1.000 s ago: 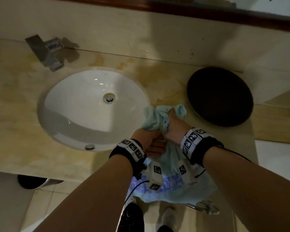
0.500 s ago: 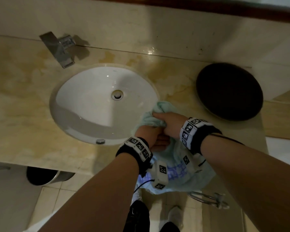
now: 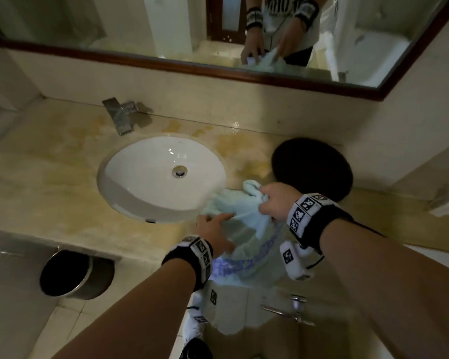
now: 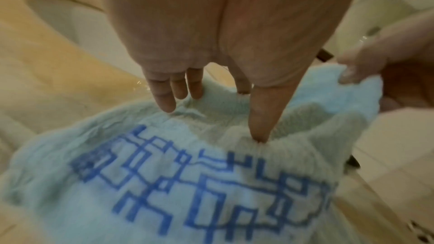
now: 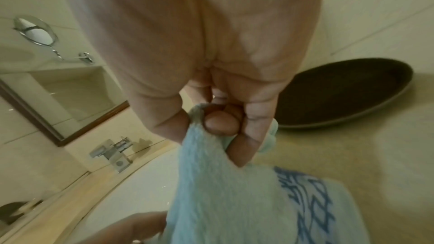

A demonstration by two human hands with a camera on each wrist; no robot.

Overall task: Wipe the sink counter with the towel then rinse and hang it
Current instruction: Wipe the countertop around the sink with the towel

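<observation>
two hands work a pale blue towel [image 3: 246, 229] at the bench [image 3: 49, 182] edge, right of the sink [image 3: 140, 177]. right hand [image 3: 275, 200] pinches a bunched corner; left hand [image 3: 213, 229], clasped with it a moment ago, now spreads open-fingered on the cloth. likely unfolding it for wiping.

Head view: towel [image 3: 246, 244] lower edge hidden behind both forearms; left hand [image 3: 213, 229] fingertips smeared by motion blur. Bin [image 3: 75, 275] partly tucked under counter [image 3: 49, 193] edge, near left. Left wrist cam: towel's blue pattern blurred, cut off at bottom edge. Right wrist cam: right hand [image 5: 218, 121] fingertips buried in cloth; dark dish [image 5: 352, 92] partly behind hand.
</observation>
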